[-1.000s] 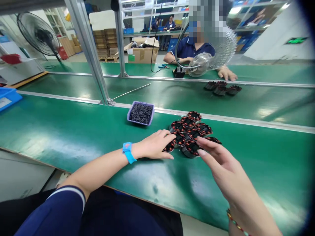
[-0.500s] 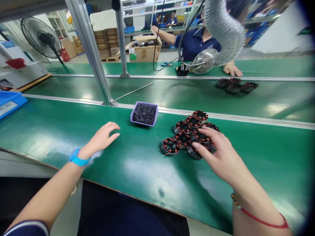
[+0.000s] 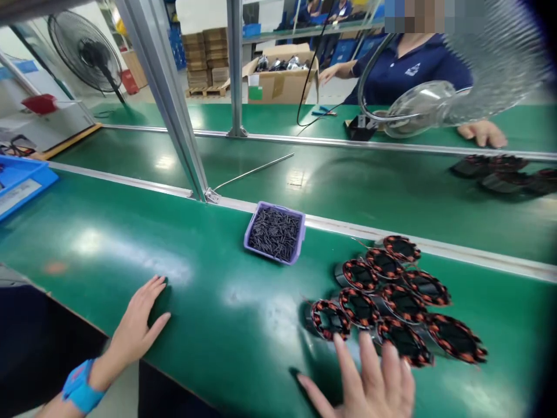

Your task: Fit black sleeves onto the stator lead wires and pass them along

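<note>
Several motor stators, black rings with copper windings, stand grouped on the green bench at the right. My right hand is at the near side of the group, fingers spread, with nothing in its grasp. Its fingertips overlap the lower edges of the nearest stators; whether they touch cannot be made out. On the left, my left hand is empty above or on the bench top, thumb apart from the fingers. A purple tray full of short black tube-like pieces lies between and beyond my hands.
A metal rail runs behind the tray, with an aluminium post rising from it. A blue bin is at far left. Across the bench, a co-worker is near a flexible duct and more stators.
My right hand has drawn back from above the stators to their near side. My left hand has moved back toward the bench's front edge. The camera view has shifted.
</note>
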`<state>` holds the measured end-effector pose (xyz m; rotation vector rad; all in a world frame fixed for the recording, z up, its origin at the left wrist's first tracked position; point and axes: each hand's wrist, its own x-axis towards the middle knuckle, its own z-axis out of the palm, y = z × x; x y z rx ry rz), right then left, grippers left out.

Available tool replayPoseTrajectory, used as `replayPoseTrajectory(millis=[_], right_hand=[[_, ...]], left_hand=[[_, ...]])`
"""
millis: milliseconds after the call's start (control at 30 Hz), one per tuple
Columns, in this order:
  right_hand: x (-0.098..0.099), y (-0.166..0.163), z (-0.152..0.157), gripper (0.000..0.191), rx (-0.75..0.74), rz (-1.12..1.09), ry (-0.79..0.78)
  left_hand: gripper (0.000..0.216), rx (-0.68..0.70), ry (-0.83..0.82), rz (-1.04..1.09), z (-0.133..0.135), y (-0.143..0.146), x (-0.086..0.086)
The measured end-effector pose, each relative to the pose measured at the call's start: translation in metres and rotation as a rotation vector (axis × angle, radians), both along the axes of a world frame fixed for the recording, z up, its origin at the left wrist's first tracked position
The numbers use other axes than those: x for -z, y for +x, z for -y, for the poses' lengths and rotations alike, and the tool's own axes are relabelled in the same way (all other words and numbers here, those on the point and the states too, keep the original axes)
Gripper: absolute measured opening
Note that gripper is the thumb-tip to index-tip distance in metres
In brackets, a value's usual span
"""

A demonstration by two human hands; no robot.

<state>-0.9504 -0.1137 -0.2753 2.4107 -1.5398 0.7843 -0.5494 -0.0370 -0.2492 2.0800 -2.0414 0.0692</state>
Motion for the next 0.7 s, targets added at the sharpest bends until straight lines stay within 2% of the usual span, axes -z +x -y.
replayPoseTrajectory(millis=[200,333,433,500,567,700], right_hand=[[-0.019,-0.001,0.058,0.067,-0.047,-0.080,0.084],[-0.030,-0.005,0.066,0.071,-0.064,-0.024,0.191],[-0.050,-0.015,0.061,0.073,-0.217,0.010,0.312],[-0.064,-0.031,0.060,0.071,-0.339,0.047,0.376],[-0.074,-0.057,0.067,0.066,-0.396,0.087,0.418],[-0.080,-0.119,0.107,0.057,-0.270,0.116,0.409]], left_hand=[[0.052,-0.033,0.058,-0.030,0.001,-0.002,-0.010],[0.058,-0.167,0.083,0.010,-0.001,-0.011,-0.018],[0.059,-0.244,0.122,0.022,0.000,-0.014,-0.024],[0.058,-0.246,0.169,0.010,0.001,-0.014,-0.027],[0.057,-0.231,0.228,0.008,0.002,-0.013,-0.028],[0.058,-0.229,0.284,0.030,0.004,-0.009,-0.027]])
